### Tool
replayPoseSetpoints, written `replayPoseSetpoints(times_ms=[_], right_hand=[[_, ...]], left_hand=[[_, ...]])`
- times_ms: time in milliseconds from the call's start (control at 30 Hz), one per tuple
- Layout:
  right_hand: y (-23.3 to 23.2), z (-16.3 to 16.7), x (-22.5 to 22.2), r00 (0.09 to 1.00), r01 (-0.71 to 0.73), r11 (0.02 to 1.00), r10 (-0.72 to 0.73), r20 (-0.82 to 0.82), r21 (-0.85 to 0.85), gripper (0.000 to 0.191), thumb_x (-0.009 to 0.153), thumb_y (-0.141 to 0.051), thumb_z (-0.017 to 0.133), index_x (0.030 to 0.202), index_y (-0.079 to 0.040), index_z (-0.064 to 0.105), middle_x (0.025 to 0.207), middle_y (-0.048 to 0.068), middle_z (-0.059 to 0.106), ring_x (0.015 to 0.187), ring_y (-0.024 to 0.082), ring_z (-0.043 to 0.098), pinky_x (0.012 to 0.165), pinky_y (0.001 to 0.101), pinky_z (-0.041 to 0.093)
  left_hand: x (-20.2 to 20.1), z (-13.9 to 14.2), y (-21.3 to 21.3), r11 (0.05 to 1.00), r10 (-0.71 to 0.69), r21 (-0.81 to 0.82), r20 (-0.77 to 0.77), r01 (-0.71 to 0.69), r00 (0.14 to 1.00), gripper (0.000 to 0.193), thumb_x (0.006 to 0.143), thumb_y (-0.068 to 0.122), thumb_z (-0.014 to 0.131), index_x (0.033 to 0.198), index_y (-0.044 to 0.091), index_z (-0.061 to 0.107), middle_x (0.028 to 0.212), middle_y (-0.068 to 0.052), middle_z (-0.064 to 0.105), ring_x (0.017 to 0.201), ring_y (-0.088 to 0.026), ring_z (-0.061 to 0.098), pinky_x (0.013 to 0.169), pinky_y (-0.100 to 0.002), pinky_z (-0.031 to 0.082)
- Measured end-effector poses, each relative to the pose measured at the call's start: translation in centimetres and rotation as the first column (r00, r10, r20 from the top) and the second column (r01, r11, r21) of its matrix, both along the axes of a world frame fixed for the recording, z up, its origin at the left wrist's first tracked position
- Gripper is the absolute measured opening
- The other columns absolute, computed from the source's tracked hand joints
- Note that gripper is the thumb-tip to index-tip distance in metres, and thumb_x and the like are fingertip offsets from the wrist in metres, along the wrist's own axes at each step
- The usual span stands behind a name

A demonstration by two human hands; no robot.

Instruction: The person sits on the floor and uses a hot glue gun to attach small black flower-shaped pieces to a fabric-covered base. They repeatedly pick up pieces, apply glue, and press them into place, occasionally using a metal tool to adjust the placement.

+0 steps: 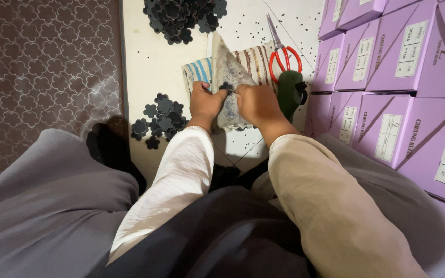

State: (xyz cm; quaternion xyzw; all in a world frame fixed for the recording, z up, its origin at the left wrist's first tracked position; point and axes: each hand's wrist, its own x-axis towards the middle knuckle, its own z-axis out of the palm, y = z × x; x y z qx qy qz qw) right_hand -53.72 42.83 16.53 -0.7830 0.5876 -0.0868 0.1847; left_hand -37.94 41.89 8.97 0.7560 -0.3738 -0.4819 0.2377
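A small dark flower-shaped piece (226,86) is pinched between the two hands above the white tiled floor (153,62), in front of a grey speckled block (231,77) that stands upright on the floor. The left hand (204,101) is seen with its fingers curled shut, the tips closed on the left side of the flower-shaped piece. The right hand (256,103) is likewise closed, its fingers (240,91) gripping the right side of the same piece; whether a tool is also held there cannot be told. Both hands are pressed against the face of the grey speckled block. Behind the block a striped cloth (202,69) with blue and brown bands is laid flat on the floor. Red-handled scissors (283,51) are laid on the floor just right of the cloth, blades pointing away from the person, and a dark green object (289,87) is set just below the handles. A loose cluster of dark flower-shaped cutouts (161,121) is spread on the floor left of the left hand, and a larger heap of cutouts (181,18) is gathered at the far edge of the floor. Stacked purple boxes (387,67) are ranged along the right edge, and a brown patterned mat (42,67) is spread along the left edge
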Motion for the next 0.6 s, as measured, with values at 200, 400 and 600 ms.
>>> replayPoseSetpoints(times_ms=[200,400,600], right_hand=[[0.2,-0.1,0.3,0.999,0.019,1.000,-0.019,-0.041,0.016,0.012,0.088,-0.017,0.069,0.089,-0.007,0.076,0.075,0.022,0.070,0.073,0.043,0.068,0.070,0.0528,0.053],[0.0,0.0,0.4,1.000,0.023,1.000,-0.023,0.001,-0.001,0.014,0.088,-0.017,0.067,0.093,-0.007,0.076,0.077,0.022,0.070,0.074,0.043,0.069,0.070,0.0514,0.054],[-0.8,-0.5,0.4,0.985,-0.004,0.995,0.021,-0.173,0.095,0.013,0.089,-0.016,0.066,0.092,-0.006,0.075,0.076,0.022,0.070,0.073,0.041,0.070,0.071,0.0505,0.055]], left_hand=[[0.1,-0.3,-0.1,0.999,0.000,0.040,-0.005,0.000,1.000,0.061,0.065,0.035,0.085,0.110,0.007,0.054,0.085,-0.008,0.070,0.080,-0.025,0.070,0.077,-0.035,0.054],[1.2,-2.8,0.7,0.994,-0.039,-0.107,-0.127,0.026,0.991,0.060,0.068,0.033,0.087,0.112,0.007,0.055,0.086,-0.006,0.064,0.077,-0.021,0.064,0.074,-0.033,0.054],[1.9,-3.0,2.0,0.911,-0.083,-0.405,0.001,0.077,0.997,0.045,0.077,0.020,0.079,0.115,0.008,0.058,0.098,-0.008,0.063,0.079,-0.023,0.063,0.076,-0.035,0.055]])
